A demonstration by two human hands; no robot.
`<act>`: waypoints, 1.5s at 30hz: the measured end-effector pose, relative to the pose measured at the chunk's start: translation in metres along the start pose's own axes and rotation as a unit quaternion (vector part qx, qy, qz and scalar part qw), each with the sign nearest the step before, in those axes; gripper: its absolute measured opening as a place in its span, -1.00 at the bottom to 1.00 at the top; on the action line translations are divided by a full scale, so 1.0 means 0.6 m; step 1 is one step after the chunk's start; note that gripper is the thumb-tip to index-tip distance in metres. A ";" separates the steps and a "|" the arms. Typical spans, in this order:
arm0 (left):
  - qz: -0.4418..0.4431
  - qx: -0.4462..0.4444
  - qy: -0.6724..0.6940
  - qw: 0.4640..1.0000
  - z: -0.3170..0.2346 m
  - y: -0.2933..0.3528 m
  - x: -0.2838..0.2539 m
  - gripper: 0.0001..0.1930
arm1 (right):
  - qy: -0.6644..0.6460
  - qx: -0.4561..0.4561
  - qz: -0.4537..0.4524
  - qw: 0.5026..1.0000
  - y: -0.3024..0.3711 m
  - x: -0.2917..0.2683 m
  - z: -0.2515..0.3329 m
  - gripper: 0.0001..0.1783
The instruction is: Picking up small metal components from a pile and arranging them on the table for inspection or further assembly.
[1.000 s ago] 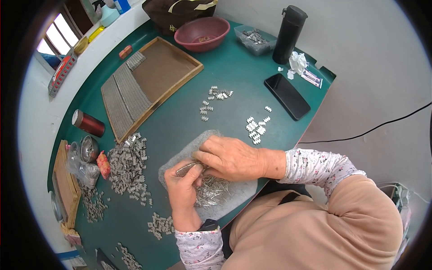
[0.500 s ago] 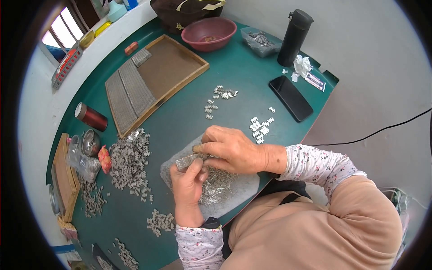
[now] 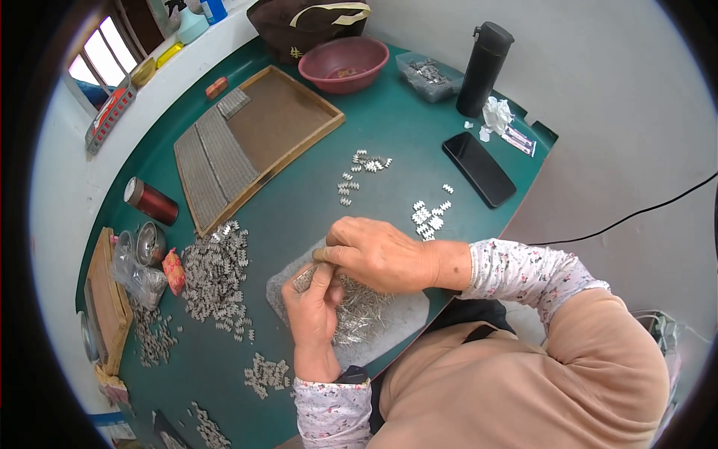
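My left hand (image 3: 313, 307) pinches a short strip of linked metal pieces (image 3: 304, 278) between thumb and fingers. Bent over its far end, my right hand (image 3: 374, 254) has its thumb and fingers closed together there; whatever sits between those fingertips is hidden. Both hands are over a grey felt-like mat (image 3: 404, 314). On the mat lies a heap of thin metal pins (image 3: 359, 310), partly covered by my hands. A large pile of small toothed metal links (image 3: 215, 277) lies left of the mat, and a smaller cluster (image 3: 267, 374) sits nearer me.
A wooden tray (image 3: 299, 153) holds rows of linked strips. Loose links (image 3: 428, 218) lie beyond my right hand. A black phone (image 3: 479, 170), a black flask (image 3: 485, 69), a pink bowl (image 3: 344, 66) and a plastic tub (image 3: 429, 78) stand farther back. A red can (image 3: 151, 200) lies at left.
My right hand has shifted slightly left and closed in on my left hand, covering more of the strip. The strip shows less and is tilted more. The view has moved a little.
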State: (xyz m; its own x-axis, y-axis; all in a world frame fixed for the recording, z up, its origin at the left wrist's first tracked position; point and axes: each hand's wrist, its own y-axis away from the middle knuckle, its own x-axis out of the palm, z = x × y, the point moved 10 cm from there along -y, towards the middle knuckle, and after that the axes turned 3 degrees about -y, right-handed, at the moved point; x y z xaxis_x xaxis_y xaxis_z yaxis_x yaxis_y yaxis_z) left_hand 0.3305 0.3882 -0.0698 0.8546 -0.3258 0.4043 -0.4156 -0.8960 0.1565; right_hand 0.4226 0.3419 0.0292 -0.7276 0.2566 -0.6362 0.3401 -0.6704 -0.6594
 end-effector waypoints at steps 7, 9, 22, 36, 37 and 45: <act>0.003 0.040 -0.005 0.999 -0.008 -0.002 -0.008 -0.76 | 0.004 0.047 0.007 0.999 0.002 0.005 -0.012 -0.66; 0.003 0.042 -0.005 0.999 -0.005 -0.003 -0.011 -0.74 | 0.005 0.041 0.019 0.999 -0.002 0.001 -0.008 -0.66; -0.034 0.018 -0.062 0.997 -0.006 0.001 -0.028 -0.80 | -0.057 0.232 0.105 0.965 -0.017 -0.036 -0.159 -0.70; -0.052 0.017 -0.032 0.998 -0.018 -0.006 -0.044 -0.87 | 0.241 0.202 0.247 0.916 -0.029 0.063 -0.223 -0.89; -0.057 0.025 -0.031 0.998 -0.017 -0.006 -0.048 -0.87 | 0.239 0.223 0.253 0.911 -0.028 0.064 -0.226 -0.89; -0.069 0.038 -0.030 0.996 -0.018 -0.008 -0.048 -0.87 | 0.165 0.278 0.194 0.926 -0.001 0.047 -0.245 -0.84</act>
State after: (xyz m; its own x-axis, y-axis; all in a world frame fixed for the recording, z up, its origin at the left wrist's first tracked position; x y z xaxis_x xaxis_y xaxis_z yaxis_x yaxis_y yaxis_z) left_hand 0.3043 0.4053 -0.0723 0.9199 -0.2144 0.3284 -0.2708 -0.9529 0.1366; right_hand 0.4897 0.4517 -0.0473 -0.3614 0.0589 -0.9305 0.1119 -0.9881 -0.1060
